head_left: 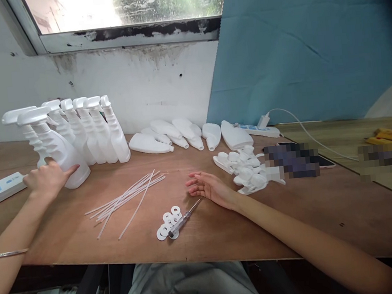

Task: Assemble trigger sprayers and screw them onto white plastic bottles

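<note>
My left hand (50, 177) is at the body of a white spray bottle (61, 150), thumb across its near side and the other fingers partly hidden. This bottle stands at the front of a group of white spray bottles (99, 133) with trigger heads. My right hand (210, 187) rests on the table with its fingers apart and loosely curled, holding nothing. Just below it lies a screwdriver (185, 218) with a clear handle, partly over several white ring washers (166, 221). Several thin white tubes (128, 197) lie crossed between my hands.
White bottles without heads (150, 142) lie along the wall. White trigger heads (249, 167) are piled right of my right hand. Power strips sit at the left (1, 190) and at the back right (263, 130), the latter with a white cable (301, 125). The table's front edge is near my lap.
</note>
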A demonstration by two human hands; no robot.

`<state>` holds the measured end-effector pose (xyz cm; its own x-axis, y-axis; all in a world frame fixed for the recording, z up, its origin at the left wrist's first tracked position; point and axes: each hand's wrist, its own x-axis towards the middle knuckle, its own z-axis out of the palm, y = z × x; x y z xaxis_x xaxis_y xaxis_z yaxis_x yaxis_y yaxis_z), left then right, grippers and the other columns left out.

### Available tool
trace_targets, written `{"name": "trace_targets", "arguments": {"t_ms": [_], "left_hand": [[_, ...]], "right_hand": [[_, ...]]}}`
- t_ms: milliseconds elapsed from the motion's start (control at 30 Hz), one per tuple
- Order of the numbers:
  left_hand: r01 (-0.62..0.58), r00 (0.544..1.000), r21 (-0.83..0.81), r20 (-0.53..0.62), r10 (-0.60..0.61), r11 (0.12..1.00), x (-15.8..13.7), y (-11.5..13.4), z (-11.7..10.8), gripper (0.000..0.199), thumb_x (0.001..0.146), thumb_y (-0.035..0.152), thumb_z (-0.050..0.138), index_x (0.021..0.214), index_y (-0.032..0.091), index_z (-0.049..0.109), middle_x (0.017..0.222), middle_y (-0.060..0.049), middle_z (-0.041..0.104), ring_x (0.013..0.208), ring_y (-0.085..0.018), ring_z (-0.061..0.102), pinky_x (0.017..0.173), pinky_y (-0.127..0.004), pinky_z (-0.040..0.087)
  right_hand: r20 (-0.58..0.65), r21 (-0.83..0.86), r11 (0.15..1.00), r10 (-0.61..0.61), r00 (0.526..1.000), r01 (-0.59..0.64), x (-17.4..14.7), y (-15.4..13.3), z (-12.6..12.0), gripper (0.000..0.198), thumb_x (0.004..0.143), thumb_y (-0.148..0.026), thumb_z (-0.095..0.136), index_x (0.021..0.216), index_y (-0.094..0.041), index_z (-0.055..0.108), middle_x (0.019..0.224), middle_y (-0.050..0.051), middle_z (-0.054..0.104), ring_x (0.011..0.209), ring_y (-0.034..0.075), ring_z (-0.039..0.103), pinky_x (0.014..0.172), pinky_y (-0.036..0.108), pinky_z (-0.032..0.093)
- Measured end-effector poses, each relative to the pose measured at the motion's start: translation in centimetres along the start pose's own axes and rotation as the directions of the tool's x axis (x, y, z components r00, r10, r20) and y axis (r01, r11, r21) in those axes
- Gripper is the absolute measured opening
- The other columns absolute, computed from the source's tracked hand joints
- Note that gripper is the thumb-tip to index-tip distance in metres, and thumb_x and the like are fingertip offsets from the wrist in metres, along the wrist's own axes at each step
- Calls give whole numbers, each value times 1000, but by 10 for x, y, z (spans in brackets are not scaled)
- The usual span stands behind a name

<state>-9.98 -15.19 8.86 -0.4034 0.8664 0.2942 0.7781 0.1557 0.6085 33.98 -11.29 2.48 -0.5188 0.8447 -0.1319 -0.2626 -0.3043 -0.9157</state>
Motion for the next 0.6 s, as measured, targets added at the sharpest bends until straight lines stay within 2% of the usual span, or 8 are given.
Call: {"name": "trace_targets", "arguments": {"t_ms": [67,100,300,400,500,567,600], "left_hand": [[109,982,220,-174,-71,969,-1,6,1,70,42,66,63,59,21,13,45,5,16,102,-51,36,77,-47,19],[136,975,288,-210,-76,948,-2,8,2,70,42,67,62,60,21,13,46,6,13,100,-52,38,75,-47,20],[115,981,387,-187,-44,915,0,6,5,69,44,73,56,61,21,14,50,7,8,93,-53,43,72,-47,22],[142,976,393,-209,-62,908,-4,3,2,67,42,72,57,62,21,20,47,5,17,93,-52,43,72,-47,23],[208,965,389,-234,-123,897,-18,10,-4,59,43,70,57,68,21,34,46,0,38,95,-53,42,72,-51,25],[231,970,490,-186,-158,841,-31,23,-8,59,50,72,51,76,21,41,48,-4,46,93,-55,44,69,-53,27],[197,979,548,-158,-131,813,-38,31,-9,57,55,72,45,79,20,43,48,-6,48,91,-55,45,67,-52,29]], "right_hand": [[4,-20,1000,-10,1000,10,0,1,0,20,78,-27,59,95,-16,54,82,5,66,68,13,64,68,27,51],[7,-31,999,-18,1000,19,0,1,0,20,78,-27,59,95,-17,54,82,5,66,68,13,64,67,27,51],[94,-175,981,-68,993,84,-2,5,2,25,77,-32,61,96,-18,53,85,3,63,69,11,62,67,26,49],[208,-327,930,-102,973,167,-4,4,0,31,73,-30,66,97,-18,53,88,3,62,77,12,60,73,27,47],[372,-520,810,-72,925,272,-6,-1,-5,41,64,-29,73,98,-18,54,93,3,62,86,14,57,79,29,44],[456,-651,671,-26,889,354,-8,-6,-7,45,60,-31,76,99,-19,56,96,3,62,90,16,55,81,31,42],[491,-700,591,-11,871,402,-9,-8,-8,46,59,-32,76,98,-19,57,97,3,62,91,17,54,81,31,42]]}}
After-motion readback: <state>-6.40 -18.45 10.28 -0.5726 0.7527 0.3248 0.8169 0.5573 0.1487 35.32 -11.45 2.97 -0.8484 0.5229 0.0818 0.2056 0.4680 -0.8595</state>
